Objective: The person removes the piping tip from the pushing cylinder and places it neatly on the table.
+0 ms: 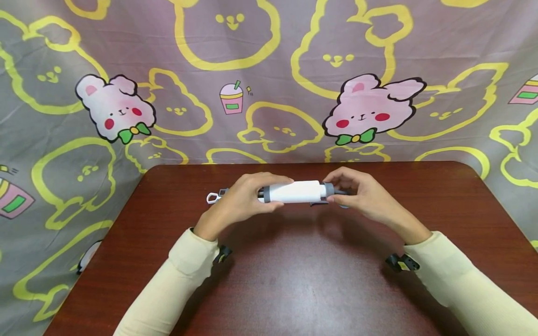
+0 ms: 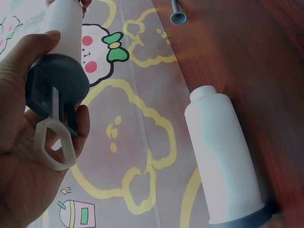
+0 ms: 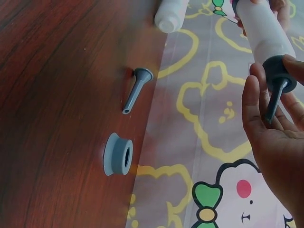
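My left hand (image 1: 244,196) grips the rear of a white syringe-like press (image 1: 296,192), held level above the table. In the left wrist view, its thumb lies on the white barrel next to a dark grey end cap (image 2: 59,78). A white loop handle (image 2: 62,165) sticks out behind that cap. My right hand (image 1: 361,191) holds the other end, with thumb and fingers at the grey front collar (image 1: 329,189). From this collar a thin grey nozzle (image 3: 275,99) points out, as the right wrist view shows.
On the brown table (image 1: 286,280) lie a second white barrel (image 2: 223,152) with a dark base, a loose grey nozzle (image 3: 137,88) and a grey ring (image 3: 116,154). The head view mostly hides them behind the hands. A patterned cloth (image 1: 269,126) hangs behind the table.
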A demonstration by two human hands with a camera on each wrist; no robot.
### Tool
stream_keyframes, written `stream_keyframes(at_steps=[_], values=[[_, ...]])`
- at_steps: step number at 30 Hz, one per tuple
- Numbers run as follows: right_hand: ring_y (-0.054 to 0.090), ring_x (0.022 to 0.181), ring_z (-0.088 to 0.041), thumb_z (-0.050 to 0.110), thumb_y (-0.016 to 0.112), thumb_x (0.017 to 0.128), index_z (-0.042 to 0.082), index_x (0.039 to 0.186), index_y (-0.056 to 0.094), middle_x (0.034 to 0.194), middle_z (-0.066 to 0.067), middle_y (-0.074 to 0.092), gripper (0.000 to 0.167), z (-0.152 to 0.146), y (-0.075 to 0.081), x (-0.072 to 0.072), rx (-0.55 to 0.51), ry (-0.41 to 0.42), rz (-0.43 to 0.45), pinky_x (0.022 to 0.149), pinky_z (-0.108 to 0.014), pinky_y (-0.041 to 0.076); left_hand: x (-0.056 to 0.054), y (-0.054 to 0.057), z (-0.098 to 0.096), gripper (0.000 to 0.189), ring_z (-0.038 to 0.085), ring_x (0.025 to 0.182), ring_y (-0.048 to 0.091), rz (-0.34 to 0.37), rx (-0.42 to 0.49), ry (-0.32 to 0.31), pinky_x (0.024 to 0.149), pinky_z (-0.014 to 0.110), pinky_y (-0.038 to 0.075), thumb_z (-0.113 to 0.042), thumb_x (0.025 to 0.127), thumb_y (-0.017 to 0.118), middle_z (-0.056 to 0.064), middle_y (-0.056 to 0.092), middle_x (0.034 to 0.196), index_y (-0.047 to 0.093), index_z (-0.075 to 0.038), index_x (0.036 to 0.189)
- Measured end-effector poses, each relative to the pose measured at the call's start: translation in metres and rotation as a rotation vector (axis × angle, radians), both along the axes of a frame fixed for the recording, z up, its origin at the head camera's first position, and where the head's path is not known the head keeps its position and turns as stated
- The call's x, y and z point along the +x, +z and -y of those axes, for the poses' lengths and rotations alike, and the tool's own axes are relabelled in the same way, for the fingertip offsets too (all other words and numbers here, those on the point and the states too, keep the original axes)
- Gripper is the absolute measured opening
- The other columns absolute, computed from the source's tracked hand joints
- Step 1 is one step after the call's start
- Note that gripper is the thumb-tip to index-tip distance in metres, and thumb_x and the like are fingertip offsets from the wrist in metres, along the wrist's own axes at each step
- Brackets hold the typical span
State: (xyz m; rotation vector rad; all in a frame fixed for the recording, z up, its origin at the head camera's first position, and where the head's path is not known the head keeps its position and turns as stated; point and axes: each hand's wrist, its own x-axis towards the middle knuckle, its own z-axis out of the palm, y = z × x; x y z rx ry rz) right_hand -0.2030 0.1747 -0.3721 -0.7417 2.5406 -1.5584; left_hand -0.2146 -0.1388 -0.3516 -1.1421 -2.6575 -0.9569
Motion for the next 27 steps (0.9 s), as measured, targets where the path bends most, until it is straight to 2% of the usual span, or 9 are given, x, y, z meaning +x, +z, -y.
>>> stream_keyframes(at_steps=[11, 19, 27], values=[[0.068, 0.091, -0.016, 0.010, 0.080, 0.093, 0.010, 0.123, 0.066, 0.104, -0.008, 0.072, 0.033, -0.001, 0.002, 0.001, -0.009, 0.011, -0.009, 0.075, -0.024, 0.055, 0.003, 0.000, 0.007, 0.051, 0.017, 0.101, 0.065, -0.034, -0.040, 0.043, 0.084, 0.035, 0.053, -0.018, 0.085, 0.089, -0.002, 0.076, 0.122, 0.072, -0.024, 0.133], [0.068, 0.091, -0.015, 0.010, 0.079, 0.093, 0.008, 0.124, 0.065, 0.103, -0.008, 0.071, 0.034, -0.001, 0.002, 0.004, -0.015, 0.012, -0.018, 0.074, -0.025, 0.056, 0.011, -0.003, 0.018, 0.051, 0.017, 0.100, 0.063, -0.020, -0.046, 0.075, 0.082, 0.035, 0.052, -0.015, 0.085, 0.088, -0.002, 0.075, 0.122, 0.071, -0.022, 0.133], [0.068, 0.090, -0.016, 0.008, 0.079, 0.093, 0.007, 0.124, 0.065, 0.101, -0.008, 0.071, 0.033, -0.003, 0.000, 0.004, -0.015, 0.014, -0.004, 0.076, -0.024, 0.057, 0.020, -0.010, 0.034, 0.051, 0.019, 0.105, 0.065, -0.003, -0.069, 0.117, 0.084, 0.037, 0.052, -0.015, 0.085, 0.088, -0.001, 0.075, 0.124, 0.071, -0.022, 0.133]])
